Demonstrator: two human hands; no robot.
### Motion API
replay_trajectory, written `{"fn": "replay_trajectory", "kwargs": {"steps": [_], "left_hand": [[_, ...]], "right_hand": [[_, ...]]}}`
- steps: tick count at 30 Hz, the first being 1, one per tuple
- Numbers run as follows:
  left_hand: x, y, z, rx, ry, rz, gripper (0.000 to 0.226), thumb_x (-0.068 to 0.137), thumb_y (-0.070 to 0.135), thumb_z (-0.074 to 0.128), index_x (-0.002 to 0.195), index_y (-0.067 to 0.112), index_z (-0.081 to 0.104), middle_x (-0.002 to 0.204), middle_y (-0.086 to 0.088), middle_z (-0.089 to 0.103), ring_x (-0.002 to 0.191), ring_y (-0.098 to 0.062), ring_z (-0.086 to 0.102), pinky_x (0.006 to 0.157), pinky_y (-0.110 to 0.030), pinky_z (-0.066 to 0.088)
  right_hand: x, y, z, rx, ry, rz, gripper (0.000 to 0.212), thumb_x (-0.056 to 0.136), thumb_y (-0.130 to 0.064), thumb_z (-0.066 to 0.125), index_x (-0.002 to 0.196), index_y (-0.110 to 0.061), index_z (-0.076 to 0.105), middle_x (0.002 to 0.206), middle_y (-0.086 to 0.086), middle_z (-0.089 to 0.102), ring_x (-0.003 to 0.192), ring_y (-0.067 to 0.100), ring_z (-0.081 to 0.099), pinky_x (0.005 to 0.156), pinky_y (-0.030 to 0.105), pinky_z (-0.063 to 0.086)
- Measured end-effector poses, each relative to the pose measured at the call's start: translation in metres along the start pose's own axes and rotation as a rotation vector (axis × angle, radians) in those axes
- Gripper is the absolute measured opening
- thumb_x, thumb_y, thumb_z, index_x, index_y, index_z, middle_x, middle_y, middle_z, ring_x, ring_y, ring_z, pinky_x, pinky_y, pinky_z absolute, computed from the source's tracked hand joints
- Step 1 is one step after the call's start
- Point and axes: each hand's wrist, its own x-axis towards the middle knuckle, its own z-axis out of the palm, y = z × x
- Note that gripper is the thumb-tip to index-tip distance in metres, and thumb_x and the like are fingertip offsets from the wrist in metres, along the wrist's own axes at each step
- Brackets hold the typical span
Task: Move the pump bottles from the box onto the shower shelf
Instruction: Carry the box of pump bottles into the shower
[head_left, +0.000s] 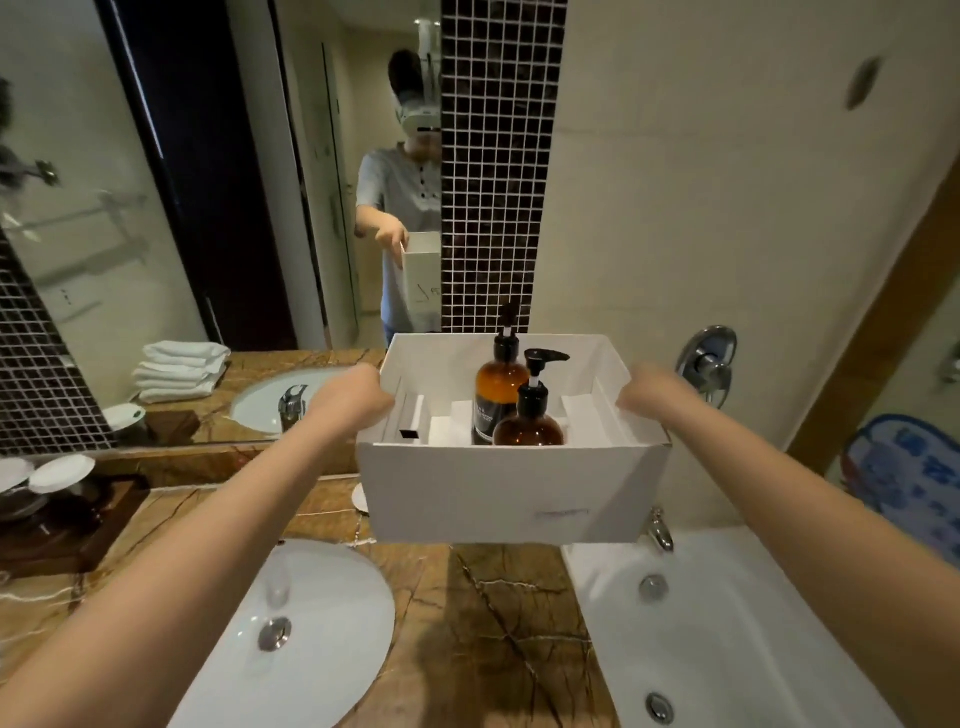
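**Fig. 1. Box with two pump bottles, carried in both hands above the vanity**

The taller pump bottle (498, 395), amber with a black pump and a dark label, stands upright near the middle of the open white box (509, 493). The shorter pump bottle (529, 421), of the same amber and black, stands upright just in front of it and slightly to its right, overlapping it in this view. White cardboard dividers (587, 415) flank both bottles inside the box.

I hold the box in the air. My left hand (358, 397) grips the left wall at its rim, and my right hand (644, 395) grips the right wall at its rim. Both hands are blurred, so single fingers cannot be told apart.

Below the box lies a brown marble countertop (467, 623), with a white sink (311, 639) to the left and a white bathtub (727, 623) to the right. A chrome spout (660, 530) shows at the tub's edge, just beside the box's lower right corner. A chrome wall valve (709, 364) sits behind my right hand. A dark mosaic tile column (498, 156) rises behind the box, with a mirror (156, 208) to its left.
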Motion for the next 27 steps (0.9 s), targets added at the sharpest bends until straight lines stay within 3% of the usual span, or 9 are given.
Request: {"fn": "replay_trajectory", "kwargs": {"steps": [3,6,10,16,19,21,27], "left_hand": [[0.001,0.009,-0.01,-0.006,0.03,0.049,0.021,0.079,0.01,0.048,0.06,0.013,0.042,0.062,-0.003,0.047,0.058,-0.02,0.048,0.047,-0.028,0.032],[0.003,0.021,-0.017,0.007,0.003,0.094,0.016,0.079,0.011,0.047,0.063,0.012,0.045,0.064,-0.005,0.052,0.061,-0.022,0.053,0.05,-0.027,0.039],[0.004,0.042,-0.021,0.018,-0.056,0.165,0.017,0.078,0.01,0.048,0.061,0.012,0.043,0.063,-0.004,0.05,0.062,-0.023,0.051,0.05,-0.029,0.036],[-0.005,0.092,-0.017,-0.02,-0.098,0.335,0.017,0.078,0.011,0.047,0.064,0.018,0.042,0.068,0.0,0.05,0.071,-0.022,0.053,0.061,-0.031,0.041],[-0.022,0.119,-0.009,-0.042,-0.132,0.402,0.006,0.08,0.012,0.048,0.076,0.015,0.051,0.073,-0.003,0.054,0.067,-0.018,0.053,0.057,-0.029,0.045],[-0.036,0.137,-0.003,-0.057,-0.152,0.448,0.01,0.08,0.011,0.047,0.088,0.01,0.054,0.08,-0.006,0.059,0.073,-0.021,0.058,0.068,-0.035,0.054],[-0.106,0.204,0.007,-0.161,-0.296,0.578,0.02,0.083,0.005,0.047,0.1,0.0,0.057,0.09,-0.016,0.061,0.089,-0.034,0.064,0.074,-0.037,0.054]], "right_hand": [[-0.008,0.004,-0.017,-0.007,0.009,0.018,0.038,0.088,-0.012,0.045,0.124,-0.003,0.05,0.125,0.017,0.057,0.112,0.035,0.056,0.079,0.032,0.043],[-0.017,0.01,-0.028,0.002,0.038,0.062,0.034,0.088,-0.012,0.047,0.119,-0.001,0.055,0.121,0.018,0.06,0.109,0.035,0.058,0.079,0.034,0.045],[-0.035,0.026,-0.037,0.022,0.051,0.156,0.038,0.09,-0.012,0.048,0.126,0.002,0.051,0.127,0.019,0.056,0.115,0.034,0.055,0.092,0.037,0.045],[-0.079,0.078,-0.054,0.112,0.166,0.281,0.03,0.089,-0.012,0.053,0.116,0.0,0.057,0.112,0.018,0.062,0.095,0.031,0.059,0.07,0.031,0.043],[-0.112,0.105,-0.067,0.122,0.199,0.38,0.027,0.088,-0.012,0.054,0.11,0.001,0.06,0.103,0.016,0.063,0.093,0.031,0.062,0.072,0.034,0.05],[-0.137,0.125,-0.076,0.112,0.227,0.436,0.026,0.087,-0.013,0.054,0.109,-0.001,0.061,0.102,0.015,0.064,0.093,0.03,0.062,0.078,0.037,0.054],[-0.229,0.194,-0.1,0.087,0.355,0.544,0.008,0.08,-0.012,0.058,0.087,-0.01,0.058,0.07,0.003,0.053,0.063,0.017,0.052,0.054,0.026,0.04]]}}
